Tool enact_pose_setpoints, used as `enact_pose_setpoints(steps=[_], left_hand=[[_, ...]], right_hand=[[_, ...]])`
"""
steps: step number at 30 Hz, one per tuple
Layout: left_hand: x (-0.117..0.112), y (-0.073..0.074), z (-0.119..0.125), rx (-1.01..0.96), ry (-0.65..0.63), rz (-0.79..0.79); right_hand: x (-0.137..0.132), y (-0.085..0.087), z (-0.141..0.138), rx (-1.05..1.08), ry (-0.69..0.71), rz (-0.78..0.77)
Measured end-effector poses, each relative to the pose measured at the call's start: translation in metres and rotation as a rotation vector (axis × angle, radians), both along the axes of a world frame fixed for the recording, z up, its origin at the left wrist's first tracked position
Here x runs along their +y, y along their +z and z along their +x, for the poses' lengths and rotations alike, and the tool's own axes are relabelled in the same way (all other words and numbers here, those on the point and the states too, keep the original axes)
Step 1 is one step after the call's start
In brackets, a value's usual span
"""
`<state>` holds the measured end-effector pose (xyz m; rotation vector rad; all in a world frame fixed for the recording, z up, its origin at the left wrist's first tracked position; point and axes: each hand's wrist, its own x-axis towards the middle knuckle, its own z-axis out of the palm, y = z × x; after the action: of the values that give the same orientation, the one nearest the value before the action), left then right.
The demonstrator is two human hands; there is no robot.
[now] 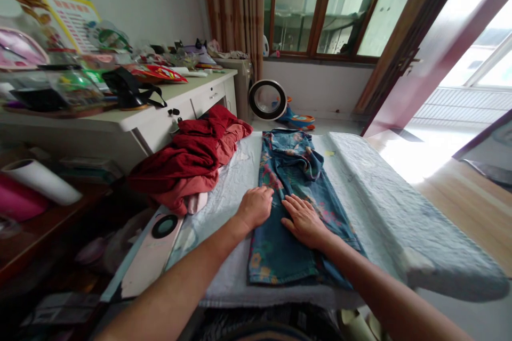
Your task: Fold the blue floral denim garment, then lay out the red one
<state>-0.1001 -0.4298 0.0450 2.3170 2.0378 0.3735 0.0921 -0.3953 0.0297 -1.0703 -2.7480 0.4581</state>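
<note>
A pair of blue denim jeans (pixel 280 245) with a flower print lies lengthwise in front of me, the hem end closest and the far end bunched up. My left hand (pixel 256 206) is closed, its curled fingers gripping the cloth near the left edge of the jeans. Flat on the denim rests my right hand (pixel 304 222), palm down with fingers stretched out. Both hands are close together, about midway along the jeans. Beneath them is a pale, cloth-covered board (pixel 352 170).
Crumpled red cloth (pixel 188 154) lies to the left, near a pale panel with a dark ring (pixel 150 256). Behind it stands a white desk (pixel 172 104) loaded with clutter. A round fan-like ring (pixel 267 99) stands past the far end. On the right is a door (pixel 420 58).
</note>
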Motion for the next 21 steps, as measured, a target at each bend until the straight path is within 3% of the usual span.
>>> enact_pose_setpoints(steps=[4,8,11,15,18,21], left_hand=[[0.047,-0.017,-0.01,0.005,0.042,0.113],[0.073,-0.041,-0.012,0.01,0.088,0.082],[0.076,-0.052,-0.013,0.013,0.098,0.054],[0.074,-0.053,-0.014,0.015,0.101,0.027],[0.073,-0.052,-0.014,0.018,0.101,0.018],[0.071,-0.052,-0.013,0.018,0.102,0.017]], right_hand=[[0.03,0.022,0.004,0.188,0.031,-0.117],[0.09,0.039,0.019,0.323,-0.278,0.059],[0.14,0.038,0.03,0.289,-0.52,0.16],[0.191,0.025,0.036,0.229,-0.691,0.199],[0.214,0.018,0.035,0.17,-0.71,0.058],[0.226,0.016,0.035,0.127,-0.617,-0.088]])
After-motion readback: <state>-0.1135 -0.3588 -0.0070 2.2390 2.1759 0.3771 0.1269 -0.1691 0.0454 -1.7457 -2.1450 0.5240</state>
